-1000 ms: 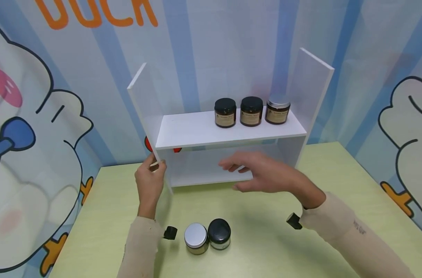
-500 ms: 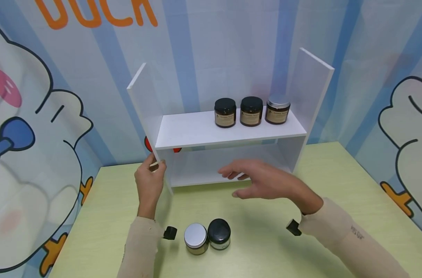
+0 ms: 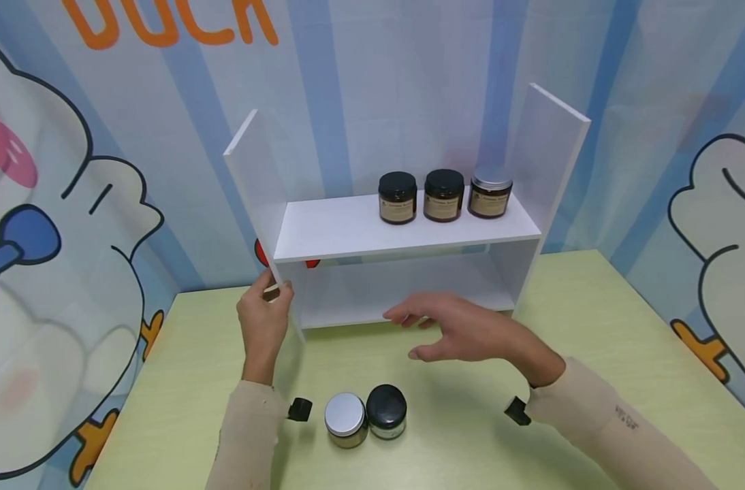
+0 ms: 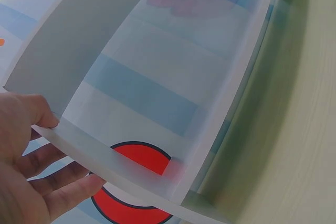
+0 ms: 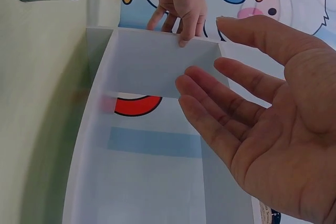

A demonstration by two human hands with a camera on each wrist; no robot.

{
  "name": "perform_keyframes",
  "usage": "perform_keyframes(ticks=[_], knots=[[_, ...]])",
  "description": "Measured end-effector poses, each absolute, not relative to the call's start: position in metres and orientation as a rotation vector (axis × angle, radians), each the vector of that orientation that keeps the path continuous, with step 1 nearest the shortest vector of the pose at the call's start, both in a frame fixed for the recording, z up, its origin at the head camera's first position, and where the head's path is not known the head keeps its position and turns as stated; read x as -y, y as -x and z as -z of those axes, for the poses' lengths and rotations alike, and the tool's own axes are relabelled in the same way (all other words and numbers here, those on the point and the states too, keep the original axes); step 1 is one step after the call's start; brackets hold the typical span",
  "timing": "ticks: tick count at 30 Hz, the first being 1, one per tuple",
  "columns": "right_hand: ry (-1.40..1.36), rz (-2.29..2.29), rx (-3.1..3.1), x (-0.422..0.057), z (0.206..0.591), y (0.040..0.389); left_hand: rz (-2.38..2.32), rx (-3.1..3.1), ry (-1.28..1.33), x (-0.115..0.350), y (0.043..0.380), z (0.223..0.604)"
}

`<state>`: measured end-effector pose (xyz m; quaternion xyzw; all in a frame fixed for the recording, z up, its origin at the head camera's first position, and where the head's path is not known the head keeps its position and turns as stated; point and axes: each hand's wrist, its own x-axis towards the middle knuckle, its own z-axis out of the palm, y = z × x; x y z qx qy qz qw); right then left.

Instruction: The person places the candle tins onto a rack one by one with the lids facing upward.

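A white two-tier shelf (image 3: 336, 228) stands at the back of the table, its side panels upright. My left hand (image 3: 264, 323) pinches the front edge of its left panel, thumb on the inner face and fingers outside, as the left wrist view shows. My right hand (image 3: 467, 330) hovers in front of the lower tier, fingers loosely bent and holding nothing. On the upper tier stand two black-lidded jars, the left jar (image 3: 398, 199) and the middle jar (image 3: 443, 196), and a silver-lidded jar (image 3: 490, 193) at the right.
Nearer me on the pale green table (image 3: 458, 449) stand another silver-lidded jar (image 3: 346, 418) and a black-lidded jar (image 3: 387, 411), side by side. A printed cartoon backdrop (image 3: 403, 88) rises behind the shelf.
My right hand has drawn a little toward me and down, away from the lower tier. My left hand keeps its grip on the panel; the shelf and jars have not moved.
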<state>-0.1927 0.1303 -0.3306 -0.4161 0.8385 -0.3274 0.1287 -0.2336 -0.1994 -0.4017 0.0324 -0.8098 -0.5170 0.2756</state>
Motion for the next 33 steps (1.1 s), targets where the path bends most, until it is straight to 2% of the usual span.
perform_keyframes(ticks=[33], knots=[[1.177, 0.963, -2.425, -0.1279, 0.3403, 0.1923, 1.430, 2.183, -0.137, 0.1998, 0.2346, 0.4022]])
